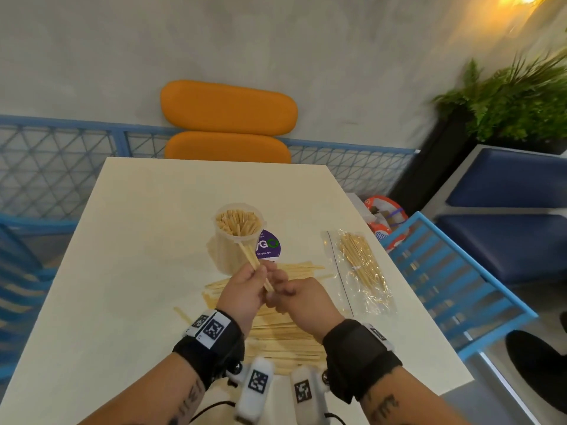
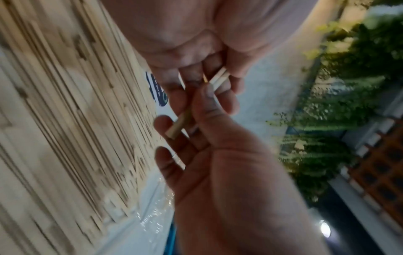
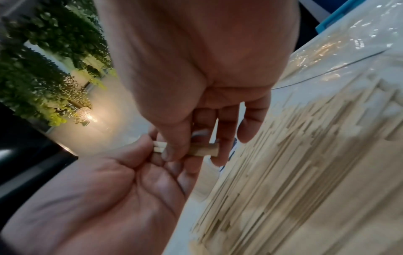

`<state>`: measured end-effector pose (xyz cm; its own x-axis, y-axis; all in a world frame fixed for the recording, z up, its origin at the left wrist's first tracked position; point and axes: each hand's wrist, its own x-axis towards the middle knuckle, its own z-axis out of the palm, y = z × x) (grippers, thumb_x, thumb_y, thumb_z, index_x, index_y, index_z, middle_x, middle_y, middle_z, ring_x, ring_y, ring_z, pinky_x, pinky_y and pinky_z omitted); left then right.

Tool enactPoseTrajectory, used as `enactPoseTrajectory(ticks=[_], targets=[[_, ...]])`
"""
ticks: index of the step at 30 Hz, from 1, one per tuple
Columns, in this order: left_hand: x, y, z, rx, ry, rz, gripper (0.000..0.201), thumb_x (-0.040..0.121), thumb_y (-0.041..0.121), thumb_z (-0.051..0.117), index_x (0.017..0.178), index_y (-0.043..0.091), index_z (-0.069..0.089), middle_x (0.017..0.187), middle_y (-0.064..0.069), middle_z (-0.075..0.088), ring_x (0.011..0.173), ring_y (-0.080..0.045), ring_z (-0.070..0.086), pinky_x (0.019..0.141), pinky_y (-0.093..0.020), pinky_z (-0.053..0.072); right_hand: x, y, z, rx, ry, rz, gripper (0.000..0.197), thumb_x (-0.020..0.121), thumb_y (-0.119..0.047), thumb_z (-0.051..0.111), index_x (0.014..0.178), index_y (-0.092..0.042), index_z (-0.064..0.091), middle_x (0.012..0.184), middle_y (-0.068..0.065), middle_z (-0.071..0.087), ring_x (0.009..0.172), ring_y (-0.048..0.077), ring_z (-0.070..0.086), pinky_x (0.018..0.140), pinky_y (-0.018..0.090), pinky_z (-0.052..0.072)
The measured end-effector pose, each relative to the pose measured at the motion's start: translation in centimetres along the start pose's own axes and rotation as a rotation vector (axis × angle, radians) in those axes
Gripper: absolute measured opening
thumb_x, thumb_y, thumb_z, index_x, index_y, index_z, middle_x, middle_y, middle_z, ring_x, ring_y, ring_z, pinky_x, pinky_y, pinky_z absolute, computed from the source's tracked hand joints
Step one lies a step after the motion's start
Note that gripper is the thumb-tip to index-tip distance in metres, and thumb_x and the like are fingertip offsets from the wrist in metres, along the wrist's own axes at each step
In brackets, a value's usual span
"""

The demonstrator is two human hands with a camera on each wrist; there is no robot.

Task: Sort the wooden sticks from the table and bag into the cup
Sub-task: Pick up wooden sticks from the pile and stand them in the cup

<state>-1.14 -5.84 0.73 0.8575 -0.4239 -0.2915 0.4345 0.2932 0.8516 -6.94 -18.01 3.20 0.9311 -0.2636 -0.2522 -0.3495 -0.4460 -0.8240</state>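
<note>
On the white counter [image 1: 138, 240] I see loose wooden sticks [image 1: 285, 338], a bag [image 1: 362, 268] and the cup [image 1: 237, 237]. My left hand [image 1: 242, 289] and right hand [image 1: 302, 297], fingers curled, pinch a few sticks [image 1: 253, 260] just before the cup

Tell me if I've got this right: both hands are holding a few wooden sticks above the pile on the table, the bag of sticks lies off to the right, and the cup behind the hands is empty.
Not quite: the cup is not empty. The head view shows it packed with upright sticks. The rest stands: the left hand and right hand hold a few sticks above the pile, and the bag lies to the right.
</note>
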Motion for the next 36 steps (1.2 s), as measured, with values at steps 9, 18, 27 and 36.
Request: enactPoseTrajectory(ticks=[9,18,27,36], targets=[[0.5,-0.1,-2.8,-0.261,0.171,-0.178,0.026,0.108,0.015,0.035,0.098,0.01,0.059,0.067,-0.002,0.044,0.049,-0.013,0.037,0.052,-0.03,0.037,-1.9,5.3,0.0,-0.646,-0.081,0.072,0.047,0.071,-0.053,0.079,0.114,-0.035,0.071,0.116,-0.01,0.062,0.101,0.01,0.056,0.09,0.026,0.049],[-0.4,-1.4,-4.8,-0.194,0.175,-0.155,0.024,0.107,0.023,0.038,0.104,0.01,0.058,0.065,0.0,0.048,0.047,-0.012,0.034,0.042,-0.024,0.03,-2.2,6.3,1.5,-0.894,-0.047,-0.101,0.026,0.098,-0.036,0.054,0.116,-0.031,0.072,0.115,-0.004,0.064,0.115,0.02,0.046,0.093,0.037,0.043],[-0.6,-0.4,-4.4,-0.127,0.177,-0.167,0.025,0.109,0.019,0.036,0.102,0.01,0.058,0.073,-0.006,0.061,0.063,-0.02,0.058,0.062,-0.034,0.046,-0.9,3.0,-1.4,-0.389,0.171,-0.012,0.018,0.095,-0.033,0.065,0.1,-0.021,0.077,0.091,-0.005,0.07,0.084,0.013,0.063,0.074,0.019,0.05],[-1.0,-1.2,0.4,-0.152,-0.029,-0.278,0.024,0.108,0.024,0.041,0.115,0.018,0.063,0.104,-0.013,0.072,0.079,-0.03,0.066,0.088,-0.051,0.051,0.4,0.9,0.6,0.097,0.248,0.071,0.013,0.083,-0.027,0.08,0.087,-0.017,0.072,0.082,-0.004,0.073,0.065,0.004,0.066,0.055,0.018,0.053]])
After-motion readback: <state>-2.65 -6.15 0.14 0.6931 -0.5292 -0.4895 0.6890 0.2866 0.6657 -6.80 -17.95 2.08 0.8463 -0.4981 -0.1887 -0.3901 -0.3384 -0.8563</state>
